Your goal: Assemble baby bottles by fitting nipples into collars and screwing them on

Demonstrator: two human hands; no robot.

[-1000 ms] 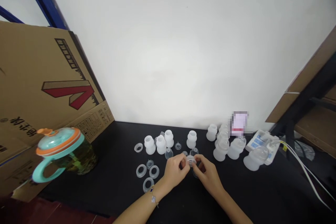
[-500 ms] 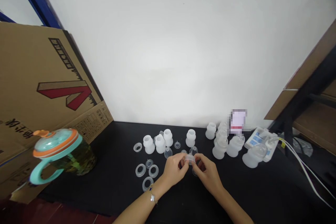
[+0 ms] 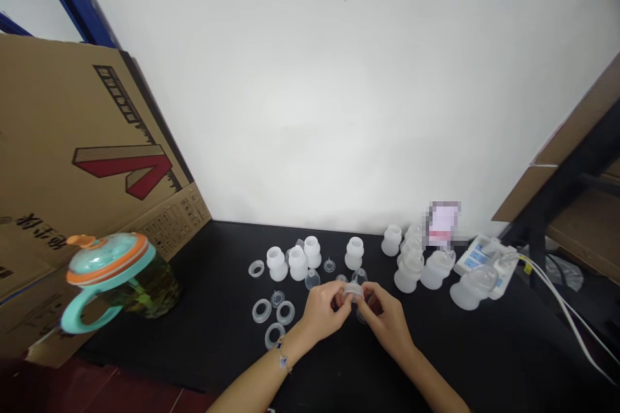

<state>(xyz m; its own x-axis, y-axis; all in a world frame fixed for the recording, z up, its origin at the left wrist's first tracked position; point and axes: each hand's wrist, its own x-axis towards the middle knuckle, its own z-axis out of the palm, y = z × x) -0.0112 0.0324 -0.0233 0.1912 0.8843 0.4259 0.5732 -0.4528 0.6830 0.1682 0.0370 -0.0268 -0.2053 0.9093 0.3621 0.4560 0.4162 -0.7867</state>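
Both of my hands meet over the middle of the black table (image 3: 484, 361). My left hand (image 3: 322, 313) and my right hand (image 3: 385, 319) pinch a small clear plastic part (image 3: 353, 292) between their fingertips. Just behind the hands lie small clear domed pieces (image 3: 312, 280). White plastic bottle-neck parts (image 3: 298, 263) stand in a group further back. To the left of my left hand lie three translucent rings (image 3: 274, 316) flat on the table.
A teal and orange lidded mug (image 3: 113, 277) stands at the left, before a leaning cardboard box (image 3: 72, 161). More white parts (image 3: 411, 264) and a white device with cables (image 3: 489, 258) sit at the right. A dark shelf frame (image 3: 562, 193) rises at far right.
The hands stay together on the small clear part, with only slight finger motion. The view has shifted a little.
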